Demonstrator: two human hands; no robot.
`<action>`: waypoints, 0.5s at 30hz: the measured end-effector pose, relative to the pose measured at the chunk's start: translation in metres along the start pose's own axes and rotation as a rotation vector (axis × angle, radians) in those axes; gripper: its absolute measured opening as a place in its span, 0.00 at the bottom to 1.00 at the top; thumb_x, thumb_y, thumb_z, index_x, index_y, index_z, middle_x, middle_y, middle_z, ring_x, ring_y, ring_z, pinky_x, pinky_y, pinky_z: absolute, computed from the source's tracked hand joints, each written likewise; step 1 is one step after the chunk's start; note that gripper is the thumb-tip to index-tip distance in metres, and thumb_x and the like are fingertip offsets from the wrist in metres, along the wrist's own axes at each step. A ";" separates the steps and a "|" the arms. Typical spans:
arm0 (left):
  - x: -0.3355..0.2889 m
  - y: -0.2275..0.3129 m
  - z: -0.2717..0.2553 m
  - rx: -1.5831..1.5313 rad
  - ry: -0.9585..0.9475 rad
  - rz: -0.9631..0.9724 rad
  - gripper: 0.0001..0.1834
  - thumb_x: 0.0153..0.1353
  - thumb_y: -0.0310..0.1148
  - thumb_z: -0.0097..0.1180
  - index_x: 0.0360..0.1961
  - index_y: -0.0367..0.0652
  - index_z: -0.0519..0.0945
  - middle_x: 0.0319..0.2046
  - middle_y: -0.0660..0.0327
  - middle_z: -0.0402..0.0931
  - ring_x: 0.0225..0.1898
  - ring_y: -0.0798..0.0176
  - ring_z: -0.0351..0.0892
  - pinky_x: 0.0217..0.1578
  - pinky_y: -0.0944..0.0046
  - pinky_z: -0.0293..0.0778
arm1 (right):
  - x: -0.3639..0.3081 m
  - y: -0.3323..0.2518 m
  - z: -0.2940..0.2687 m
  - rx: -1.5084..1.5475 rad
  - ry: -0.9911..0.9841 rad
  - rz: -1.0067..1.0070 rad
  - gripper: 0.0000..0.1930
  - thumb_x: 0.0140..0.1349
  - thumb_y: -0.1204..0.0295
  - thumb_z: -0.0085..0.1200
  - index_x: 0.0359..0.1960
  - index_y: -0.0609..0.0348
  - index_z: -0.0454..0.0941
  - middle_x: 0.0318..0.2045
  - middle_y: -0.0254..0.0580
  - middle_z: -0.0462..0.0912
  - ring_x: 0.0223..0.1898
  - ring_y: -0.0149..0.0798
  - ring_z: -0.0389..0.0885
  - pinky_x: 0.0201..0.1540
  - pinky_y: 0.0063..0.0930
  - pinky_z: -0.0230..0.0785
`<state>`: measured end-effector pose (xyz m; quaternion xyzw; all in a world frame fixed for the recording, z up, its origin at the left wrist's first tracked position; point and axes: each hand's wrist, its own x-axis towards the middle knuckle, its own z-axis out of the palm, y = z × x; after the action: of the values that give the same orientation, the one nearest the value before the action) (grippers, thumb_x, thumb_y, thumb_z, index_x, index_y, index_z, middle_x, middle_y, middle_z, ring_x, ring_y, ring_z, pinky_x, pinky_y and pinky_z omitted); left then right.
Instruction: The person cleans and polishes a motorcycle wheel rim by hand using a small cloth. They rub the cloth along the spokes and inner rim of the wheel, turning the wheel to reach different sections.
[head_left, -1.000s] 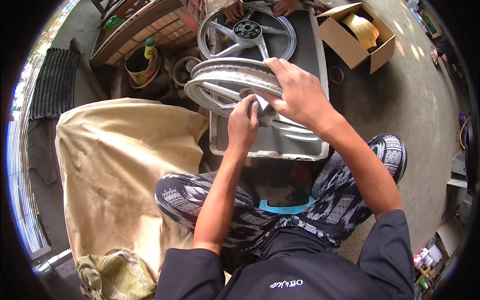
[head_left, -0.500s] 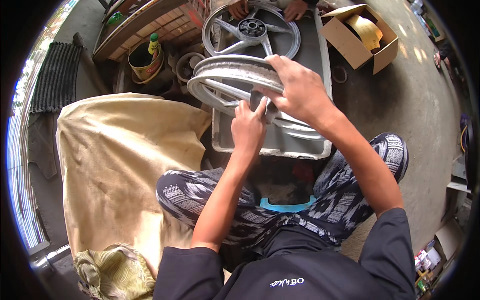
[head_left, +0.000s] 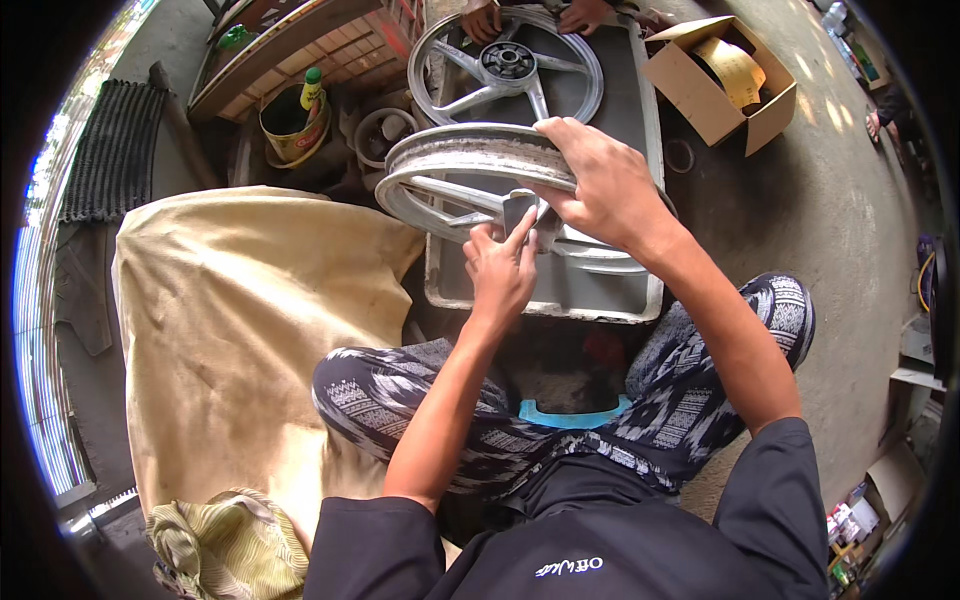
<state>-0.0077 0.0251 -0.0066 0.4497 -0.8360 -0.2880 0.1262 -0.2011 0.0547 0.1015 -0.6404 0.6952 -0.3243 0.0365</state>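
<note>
Near wheel (head_left: 470,152) in right grip (head_left: 605,190): silver, smudged grey-white. Block (head_left: 518,210) at left grip (head_left: 503,272): dark grey. Far wheel (head_left: 507,63), beyond both grips: silver, black centre. Cloth (head_left: 250,310) left of grips: tan. Trousers (head_left: 415,405) below grips: black-and-white pattern.

near wheel (head_left: 470,152): metal, rim rough | block (head_left: 516,210): matt, smooth-looking | far wheel (head_left: 508,62): metal, satin | sheet (head_left: 240,310): cloth, creased, matt | rag (head_left: 230,545): cloth, wrinkled | box (head_left: 688,92): cardboard, matt | mat (head_left: 114,150): ribbed, rough

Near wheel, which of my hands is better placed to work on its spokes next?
Probably your left hand: it holds a grey pad by the spokes, while your right hand is taken up gripping the rim.
</note>
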 end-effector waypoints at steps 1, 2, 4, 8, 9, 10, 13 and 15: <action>0.003 0.000 0.006 0.022 0.038 -0.014 0.20 0.75 0.48 0.52 0.66 0.73 0.80 0.61 0.38 0.62 0.61 0.35 0.63 0.63 0.38 0.62 | 0.000 -0.002 0.001 0.005 -0.002 0.000 0.27 0.58 0.60 0.67 0.57 0.54 0.72 0.45 0.46 0.83 0.49 0.52 0.84 0.49 0.47 0.79; 0.004 -0.001 0.009 -0.013 0.054 -0.046 0.21 0.75 0.48 0.52 0.66 0.73 0.80 0.63 0.37 0.61 0.63 0.34 0.62 0.64 0.37 0.60 | 0.001 -0.005 0.001 0.010 -0.003 -0.001 0.27 0.58 0.60 0.67 0.57 0.54 0.73 0.45 0.46 0.83 0.49 0.53 0.84 0.49 0.47 0.79; 0.004 0.000 0.022 -0.100 0.093 -0.109 0.21 0.76 0.48 0.51 0.67 0.73 0.79 0.67 0.35 0.58 0.67 0.31 0.59 0.67 0.36 0.57 | 0.001 -0.009 -0.001 0.022 -0.018 -0.011 0.27 0.58 0.60 0.67 0.57 0.54 0.73 0.45 0.46 0.83 0.49 0.53 0.84 0.49 0.47 0.79; -0.034 0.007 0.045 -0.218 0.247 -0.129 0.21 0.77 0.47 0.50 0.69 0.72 0.77 0.69 0.32 0.55 0.70 0.32 0.56 0.71 0.39 0.52 | -0.007 -0.015 -0.007 0.038 -0.038 -0.047 0.28 0.56 0.63 0.68 0.57 0.55 0.74 0.46 0.46 0.83 0.49 0.54 0.84 0.50 0.47 0.79; -0.038 0.011 0.043 -0.209 0.250 -0.145 0.21 0.77 0.47 0.49 0.69 0.72 0.77 0.67 0.33 0.57 0.68 0.33 0.57 0.70 0.39 0.53 | -0.012 -0.016 -0.008 0.033 -0.038 -0.062 0.28 0.55 0.64 0.69 0.57 0.55 0.74 0.47 0.46 0.83 0.50 0.54 0.84 0.50 0.47 0.78; -0.043 0.013 0.042 -0.200 0.254 -0.162 0.21 0.77 0.47 0.49 0.68 0.72 0.78 0.64 0.34 0.58 0.66 0.34 0.59 0.70 0.40 0.55 | -0.016 -0.018 -0.011 0.029 -0.039 -0.078 0.29 0.54 0.65 0.69 0.57 0.55 0.74 0.48 0.46 0.83 0.50 0.54 0.84 0.50 0.47 0.78; -0.050 0.029 0.033 -0.242 0.194 -0.259 0.21 0.77 0.46 0.50 0.69 0.67 0.78 0.57 0.38 0.62 0.61 0.39 0.61 0.68 0.42 0.58 | -0.033 -0.025 -0.019 0.021 -0.090 -0.034 0.30 0.49 0.70 0.70 0.57 0.55 0.75 0.49 0.47 0.84 0.53 0.53 0.83 0.54 0.45 0.77; -0.056 0.029 0.041 -0.328 0.186 -0.250 0.22 0.78 0.48 0.48 0.70 0.64 0.77 0.51 0.42 0.62 0.53 0.44 0.65 0.64 0.49 0.63 | -0.037 -0.028 -0.022 0.043 -0.097 -0.020 0.30 0.48 0.72 0.69 0.56 0.56 0.76 0.50 0.47 0.84 0.54 0.52 0.82 0.56 0.45 0.75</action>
<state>-0.0151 0.0993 -0.0192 0.5481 -0.7004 -0.3907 0.2374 -0.1802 0.0977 0.1193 -0.6616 0.6790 -0.3079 0.0808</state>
